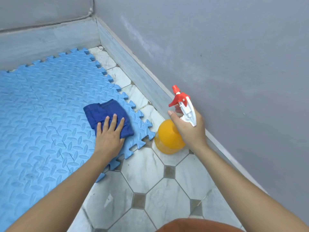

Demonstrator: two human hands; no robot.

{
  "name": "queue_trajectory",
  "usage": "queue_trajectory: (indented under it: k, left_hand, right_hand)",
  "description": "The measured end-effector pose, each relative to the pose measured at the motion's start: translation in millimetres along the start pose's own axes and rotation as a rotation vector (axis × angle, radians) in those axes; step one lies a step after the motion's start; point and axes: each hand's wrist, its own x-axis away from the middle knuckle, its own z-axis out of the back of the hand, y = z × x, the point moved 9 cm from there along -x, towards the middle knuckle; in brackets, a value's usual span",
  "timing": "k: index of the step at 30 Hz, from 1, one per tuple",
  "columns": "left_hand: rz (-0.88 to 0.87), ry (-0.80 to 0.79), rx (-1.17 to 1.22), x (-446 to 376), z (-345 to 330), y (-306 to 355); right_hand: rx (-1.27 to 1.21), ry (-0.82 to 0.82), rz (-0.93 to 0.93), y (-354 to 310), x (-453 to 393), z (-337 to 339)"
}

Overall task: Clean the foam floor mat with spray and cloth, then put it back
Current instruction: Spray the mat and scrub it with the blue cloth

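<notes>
On the tiled floor (142,173) near the wall corner, nearest the camera, both bare forearms reach forward from the person, a rust-coloured patch of clothing just showing at the bottom edge. The left hand (108,139) lies flat, fingers (114,120) spread and released, palm pressing the folded dark blue cloth (107,113) onto the mat (41,114) close to its toothed right edge. The right hand (189,126) is clenched round the neck of the sprayer (168,138), whose orange body seems to rest on or hang just above a tile just beside the mat; the forefinger is lifted off the red trigger and the nozzle points up and away toward the wall. The step in hand looks like wiping, so the cloth wants firm, even pressure through the whole palm, worked in overlapping strokes along the embossed ridges, where dirt would lodge. The foam is light and only interlocked, so pushing toward the free edge may buckle or shift a piece; stroking inward, away from the teeth, should hold it flatter. If more spray is needed, the nozzle should first be turned down at the mat, not the wall. Farther off, the mat runs to the grey skirting (50,41), with darker smudges that probably call for further passes.
</notes>
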Motion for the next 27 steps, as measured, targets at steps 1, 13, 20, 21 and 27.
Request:
queue_trajectory:
  k: [1,13,20,21,27]
  left_hand:
    - [-0.017,0.001,-0.025,2.3,-1.4,-1.8]
    - [-0.029,-0.043,-0.111,16.8,-1.1,-16.0]
    - [-0.040,-0.064,-0.147,28.5,0.7,-29.1]
    - [-0.040,-0.061,-0.146,31.1,2.0,-31.8]
    - [0.124,-0.069,-0.086,52.3,13.7,-82.1]
  right_hand:
    - [0.007,-0.011,-0.012,6.1,2.2,1.1]
    - [0.168,0.046,0.164,41.3,105.4,-2.7]
    - [0.213,-0.386,0.190,9.7,100.3,-66.2]
    - [0.256,-0.465,0.212,5.3,98.2,-76.4]
    - [0.467,-0.728,0.238,-20.8,60.2,-133.3]
